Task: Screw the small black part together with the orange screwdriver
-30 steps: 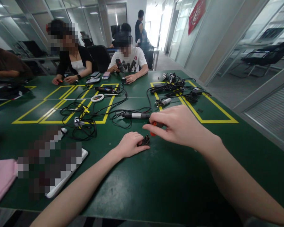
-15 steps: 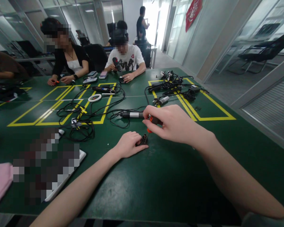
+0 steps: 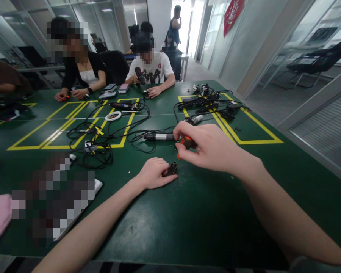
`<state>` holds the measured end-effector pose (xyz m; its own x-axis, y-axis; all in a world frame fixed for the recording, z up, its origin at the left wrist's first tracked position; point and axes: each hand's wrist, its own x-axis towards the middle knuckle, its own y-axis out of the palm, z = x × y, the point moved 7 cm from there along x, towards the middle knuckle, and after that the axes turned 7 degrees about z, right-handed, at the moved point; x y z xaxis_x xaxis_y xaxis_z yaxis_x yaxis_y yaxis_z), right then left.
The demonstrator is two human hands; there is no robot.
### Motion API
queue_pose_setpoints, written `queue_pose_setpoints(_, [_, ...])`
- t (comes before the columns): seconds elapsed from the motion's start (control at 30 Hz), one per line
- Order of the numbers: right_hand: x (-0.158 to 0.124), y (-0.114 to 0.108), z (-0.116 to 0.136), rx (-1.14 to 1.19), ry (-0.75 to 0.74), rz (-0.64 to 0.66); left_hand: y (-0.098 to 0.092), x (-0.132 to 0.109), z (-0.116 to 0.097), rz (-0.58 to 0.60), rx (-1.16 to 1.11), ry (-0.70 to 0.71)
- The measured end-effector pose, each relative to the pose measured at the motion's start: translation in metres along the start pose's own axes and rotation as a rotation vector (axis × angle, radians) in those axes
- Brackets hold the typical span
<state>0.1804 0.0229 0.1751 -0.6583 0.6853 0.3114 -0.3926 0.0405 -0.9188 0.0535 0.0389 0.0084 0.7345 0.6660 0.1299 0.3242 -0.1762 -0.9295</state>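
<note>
A small black part [image 3: 172,169] with a short round post lies on the green table [image 3: 147,223]. My left hand [image 3: 155,173] is closed on it from the left, thumb along its near side, and hides much of it. Above and to the right, my right hand [image 3: 204,144] grips a screwdriver [image 3: 186,142] with an orange and dark handle. Its thin shaft slants down to the black part; whether the tip sits in a screw is too small to tell. Just behind my right fingers lies a silver and black pen-shaped tool [image 3: 160,137] with a cable.
Tangled black cables [image 3: 98,157] lie left of centre, near a white ring [image 3: 113,116]. More cables and plugs [image 3: 207,100] are heaped at the back right. A white-edged device [image 3: 98,185] lies at the left. Across the table, a co-worker [image 3: 156,72] holds a power tool [image 3: 140,75].
My right hand has turned slightly on the screwdriver handle, showing more of its orange end. My left hand stays on the black part. The view has shifted a little.
</note>
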Motion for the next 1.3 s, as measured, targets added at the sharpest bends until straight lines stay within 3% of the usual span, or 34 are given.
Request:
queue_pose_setpoints(0.3, [-0.002, 0.004, 0.004, -0.027, -0.006, 0.023, -0.002, 0.001, 0.002, 0.005, -0.077, -0.007])
queue_pose_setpoints(0.47, [-0.003, 0.004, 0.010, 0.018, -0.095, -0.005, -0.009, -0.003, 0.011, 0.041, -0.116, 0.017])
queue_pose_setpoints(0.57, [-0.003, 0.004, 0.014, 0.088, -0.144, 0.004, -0.014, -0.005, 0.027, -0.040, -0.162, -0.128])
queue_pose_setpoints(0.67, [-0.002, 0.004, 0.018, 0.180, -0.212, 0.034, -0.014, -0.004, 0.035, -0.122, -0.085, -0.216])
queue_pose_setpoints(0.8, [0.000, 0.004, 0.016, 0.292, -0.248, -0.007, -0.011, -0.002, 0.033, -0.151, -0.001, -0.210])
queue_pose_setpoints(0.93, [0.002, 0.005, 0.009, 0.412, -0.220, -0.125, -0.010, -0.001, 0.032, -0.137, -0.003, -0.205])
queue_pose_setpoints(1.03, [0.003, 0.010, 0.001, 0.615, -0.141, -0.142, -0.009, -0.001, 0.034, -0.133, 0.002, -0.210])
queue_pose_setpoints(1.2, [0.002, 0.018, -0.008, 1.040, -0.097, -0.020, -0.008, -0.001, 0.035, -0.129, 0.017, -0.210])
queue_pose_setpoints(1.3, [0.002, 0.019, -0.008, 1.074, -0.143, 0.059, -0.008, -0.001, 0.034, -0.115, -0.004, -0.199])
